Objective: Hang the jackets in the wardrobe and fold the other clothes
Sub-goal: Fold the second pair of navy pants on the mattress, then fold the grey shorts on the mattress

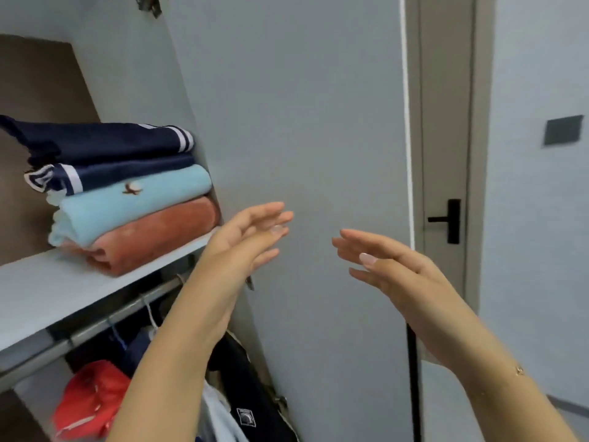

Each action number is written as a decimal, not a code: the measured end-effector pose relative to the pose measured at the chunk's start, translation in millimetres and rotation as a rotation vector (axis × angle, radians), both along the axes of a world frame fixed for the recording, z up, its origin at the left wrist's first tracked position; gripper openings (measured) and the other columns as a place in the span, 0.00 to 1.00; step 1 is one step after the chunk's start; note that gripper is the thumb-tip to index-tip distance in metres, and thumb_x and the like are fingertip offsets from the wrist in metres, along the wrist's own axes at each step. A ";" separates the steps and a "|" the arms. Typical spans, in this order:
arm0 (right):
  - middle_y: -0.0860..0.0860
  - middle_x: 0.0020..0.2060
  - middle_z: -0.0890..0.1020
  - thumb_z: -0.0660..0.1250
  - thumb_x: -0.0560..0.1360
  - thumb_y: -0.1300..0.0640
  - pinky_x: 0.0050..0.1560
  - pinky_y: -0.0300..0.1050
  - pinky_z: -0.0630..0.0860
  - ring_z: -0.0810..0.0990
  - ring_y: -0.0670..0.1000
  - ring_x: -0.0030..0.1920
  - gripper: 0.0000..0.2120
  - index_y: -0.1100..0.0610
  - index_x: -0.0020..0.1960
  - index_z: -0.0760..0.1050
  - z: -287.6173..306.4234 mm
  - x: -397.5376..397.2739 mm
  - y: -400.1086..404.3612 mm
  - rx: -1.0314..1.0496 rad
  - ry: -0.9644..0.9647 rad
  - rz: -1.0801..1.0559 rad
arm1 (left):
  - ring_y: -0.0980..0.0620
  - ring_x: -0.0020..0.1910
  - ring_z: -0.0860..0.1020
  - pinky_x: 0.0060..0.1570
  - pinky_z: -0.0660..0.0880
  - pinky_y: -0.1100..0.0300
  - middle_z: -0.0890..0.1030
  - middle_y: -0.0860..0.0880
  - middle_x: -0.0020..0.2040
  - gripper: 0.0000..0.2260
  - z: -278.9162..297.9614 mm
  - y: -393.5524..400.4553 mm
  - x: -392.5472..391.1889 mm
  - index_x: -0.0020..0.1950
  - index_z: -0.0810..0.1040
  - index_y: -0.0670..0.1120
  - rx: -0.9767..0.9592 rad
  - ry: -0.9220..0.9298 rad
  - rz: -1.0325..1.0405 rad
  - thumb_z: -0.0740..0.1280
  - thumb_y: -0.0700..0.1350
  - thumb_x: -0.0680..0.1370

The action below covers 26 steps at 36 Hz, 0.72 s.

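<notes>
A stack of folded clothes rests on the wardrobe shelf (41,291): a navy striped garment (105,141) on top, a light blue one (134,199) under it, an orange one (153,237) at the bottom. Below the shelf, jackets hang from a rail (105,320): a red jacket (89,400) and a black jacket (248,387). My left hand (242,240) is raised just right of the stack, fingers apart, holding nothing. My right hand (392,266) floats in front of the wardrobe door (302,122), also empty with fingers spread.
The open grey wardrobe door stands straight ahead. Behind it at the right is a room door with a black handle (446,220). A dark switch plate (562,130) is on the right wall.
</notes>
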State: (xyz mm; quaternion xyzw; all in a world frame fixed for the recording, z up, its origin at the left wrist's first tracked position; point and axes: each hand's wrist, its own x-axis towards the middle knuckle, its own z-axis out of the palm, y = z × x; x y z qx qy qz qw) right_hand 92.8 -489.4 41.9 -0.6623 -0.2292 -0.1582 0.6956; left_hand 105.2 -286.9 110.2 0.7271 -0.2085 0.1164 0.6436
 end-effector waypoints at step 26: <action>0.48 0.56 0.83 0.60 0.78 0.63 0.58 0.43 0.77 0.80 0.48 0.59 0.16 0.50 0.61 0.79 -158.4 -502.3 -307.2 0.341 0.309 -1.255 | 0.53 0.55 0.82 0.56 0.75 0.56 0.84 0.51 0.54 0.10 -176.1 -465.6 -330.7 0.52 0.81 0.48 0.167 0.426 -1.241 0.64 0.36 0.78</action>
